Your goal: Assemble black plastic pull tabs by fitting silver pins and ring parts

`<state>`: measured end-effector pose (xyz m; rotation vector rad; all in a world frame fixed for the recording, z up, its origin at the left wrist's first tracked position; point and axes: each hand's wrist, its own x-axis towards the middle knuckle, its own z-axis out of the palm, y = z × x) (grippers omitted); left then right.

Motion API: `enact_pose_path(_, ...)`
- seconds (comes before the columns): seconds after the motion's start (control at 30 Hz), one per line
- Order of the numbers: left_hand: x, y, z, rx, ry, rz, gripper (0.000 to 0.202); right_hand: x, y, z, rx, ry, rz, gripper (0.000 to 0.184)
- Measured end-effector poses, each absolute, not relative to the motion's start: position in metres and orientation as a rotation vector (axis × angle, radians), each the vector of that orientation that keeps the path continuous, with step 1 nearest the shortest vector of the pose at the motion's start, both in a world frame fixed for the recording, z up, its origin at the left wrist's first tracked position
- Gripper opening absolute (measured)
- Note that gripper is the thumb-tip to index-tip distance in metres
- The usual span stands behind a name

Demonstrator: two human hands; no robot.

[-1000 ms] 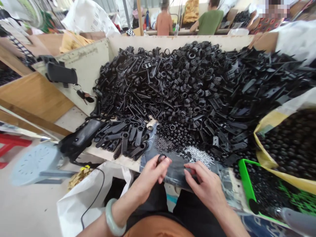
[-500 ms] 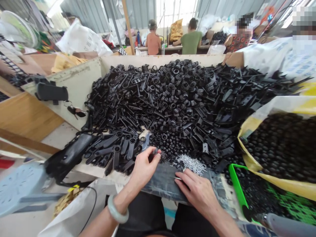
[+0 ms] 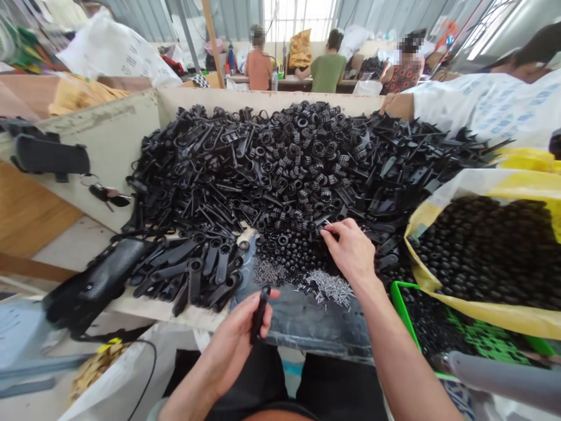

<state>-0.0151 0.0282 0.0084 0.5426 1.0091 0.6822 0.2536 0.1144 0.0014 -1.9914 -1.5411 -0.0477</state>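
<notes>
My left hand (image 3: 236, 336) is closed round a slim black plastic lever (image 3: 259, 313), held upright near the table's front edge. My right hand (image 3: 348, 248) reaches forward onto the big heap of black plastic parts (image 3: 284, 164), its fingers pinched on a thin silver pin (image 3: 328, 223). A scatter of silver pins (image 3: 326, 286) and a patch of small dark screws (image 3: 268, 272) lie on the dark mat (image 3: 307, 321) between my hands. Flat black levers (image 3: 197, 275) are laid out at the left of the mat.
A yellow-rimmed bag of small black pieces (image 3: 486, 251) sits at the right above a green tray (image 3: 401, 307). A black pouch (image 3: 92, 283) and keys (image 3: 107, 196) lie at the left. A person in white (image 3: 482, 108) works at the far right; other people sit at the back.
My right hand left the mat and reached forward to the parts heap. My left hand drew back toward me, now holding a black lever upright. The camera tilted up.
</notes>
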Motion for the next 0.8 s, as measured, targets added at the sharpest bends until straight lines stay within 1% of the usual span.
enact_pose_path(0.13,-0.018,0.026,0.002,0.569,0.954,0.688,0.044,0.258,0.112,0.004,-2.004,-1.567,-0.026,0.016)
enact_pose_path(0.23,-0.015,0.022,-0.001,0.627,0.952,0.699,0.036,0.256,0.091,0.010,-1.830,-1.480,0.075,0.019)
enact_pose_path(0.33,-0.007,0.016,-0.001,0.681,0.970,0.687,0.040,0.241,0.051,0.012,-1.597,-1.349,0.396,0.022)
enact_pose_path(0.43,0.002,0.011,0.001,0.718,0.939,0.642,0.045,0.218,0.007,0.003,-1.477,-1.409,0.728,0.017)
enact_pose_path(0.5,0.005,0.008,0.004,0.681,0.913,0.657,0.046,0.205,-0.016,-0.005,-1.400,-1.388,0.818,0.015)
enact_pose_path(0.57,0.006,0.005,0.007,0.547,0.855,0.662,0.046,0.195,-0.029,-0.012,-1.359,-1.333,0.837,0.011)
enact_pose_path(0.6,0.005,0.004,0.008,0.462,0.813,0.651,0.046,0.191,-0.032,-0.015,-1.350,-1.314,0.833,0.015)
enact_pose_path(0.67,0.005,0.002,0.011,0.312,0.718,0.623,0.046,0.185,-0.035,-0.017,-1.335,-1.321,0.799,0.032)
enact_pose_path(0.7,0.005,0.001,0.011,0.256,0.677,0.615,0.045,0.184,-0.035,-0.016,-1.326,-1.346,0.774,0.037)
enact_pose_path(0.73,0.006,0.000,0.011,0.212,0.644,0.618,0.043,0.182,-0.034,-0.016,-1.317,-1.372,0.742,0.039)
enact_pose_path(0.8,0.009,-0.002,0.010,0.142,0.596,0.627,0.037,0.179,-0.034,-0.014,-1.302,-1.414,0.672,0.037)
